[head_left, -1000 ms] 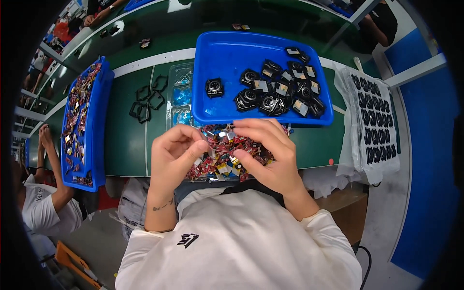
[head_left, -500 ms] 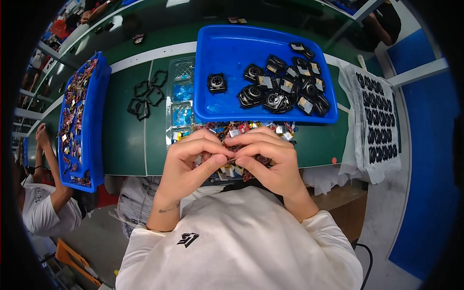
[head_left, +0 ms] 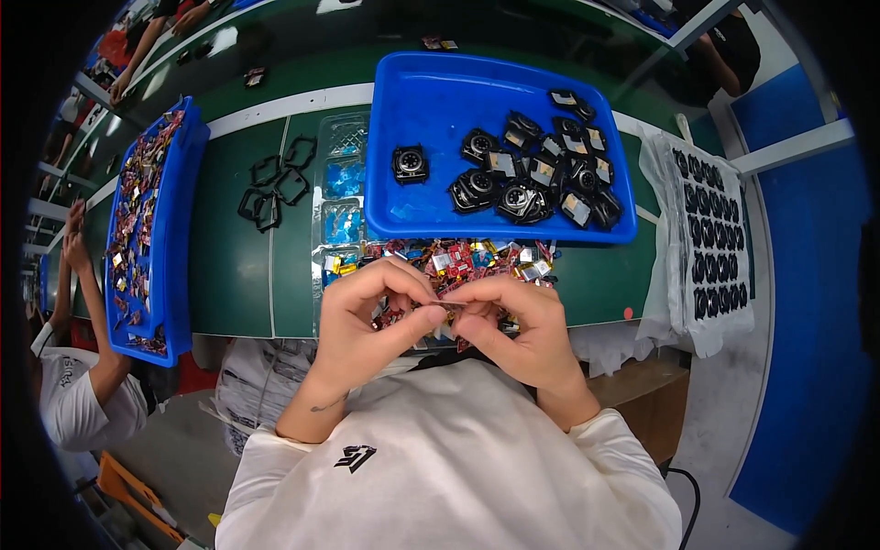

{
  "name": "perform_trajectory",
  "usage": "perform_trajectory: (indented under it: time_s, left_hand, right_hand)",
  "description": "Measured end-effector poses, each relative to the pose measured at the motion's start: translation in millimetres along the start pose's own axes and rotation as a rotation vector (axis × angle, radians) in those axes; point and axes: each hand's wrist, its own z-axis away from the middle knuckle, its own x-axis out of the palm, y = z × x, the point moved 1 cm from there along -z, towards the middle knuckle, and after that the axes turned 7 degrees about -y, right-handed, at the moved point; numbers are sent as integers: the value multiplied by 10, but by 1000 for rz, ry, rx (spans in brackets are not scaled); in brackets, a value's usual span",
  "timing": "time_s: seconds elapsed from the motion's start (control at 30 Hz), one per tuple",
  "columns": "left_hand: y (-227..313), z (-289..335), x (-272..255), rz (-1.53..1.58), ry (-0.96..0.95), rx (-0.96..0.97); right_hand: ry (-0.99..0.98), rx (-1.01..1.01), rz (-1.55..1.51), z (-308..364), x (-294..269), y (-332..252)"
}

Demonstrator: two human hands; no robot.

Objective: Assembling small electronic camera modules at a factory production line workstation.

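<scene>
My left hand [head_left: 368, 310] and my right hand [head_left: 519, 316] meet over the front edge of the bench, fingertips pinched together. Between them is a small, thin reddish piece [head_left: 448, 303] that looks like a circuit board; the fingers cover most of it. Just beyond and under my hands lies a loose pile of red circuit boards [head_left: 458, 260] with silver and yellow parts among them. Behind the pile stands a blue tray [head_left: 417, 213] holding several black watch-like cases [head_left: 524, 200], some with a round disc showing and some with a pale rectangular part.
A long blue bin [head_left: 183, 247] full of small red boards stands at the left. Several black frames [head_left: 278, 183] lie on the green bench beside a clear blister tray [head_left: 343, 179]. At right, a white tray [head_left: 717, 229] holds rows of black parts. A co-worker's arms [head_left: 90, 284] are at far left.
My hands have drawn slightly nearer to me, uncovering more of the pile. The pinched piece shows more plainly between my fingertips, and the whole view has shifted a little.
</scene>
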Motion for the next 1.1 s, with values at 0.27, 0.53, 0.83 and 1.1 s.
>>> perform_trajectory:
  time_s: [0.27,0.53,0.83,1.1]
  left_hand:
    - [-34,79,24,503,117,-183]
    - [53,47,7,-137,-55,-137]
    - [39,46,112,-37,-40,-24]
    - [-30,20,140,253,-170,-103]
  right_hand:
    - [62,-103,141,-18,-38,11]
    - [88,-121,210,42,-76,52]
    - [-24,-122,-397,68,-106,159]
    - [46,27,-521,94,-80,188]
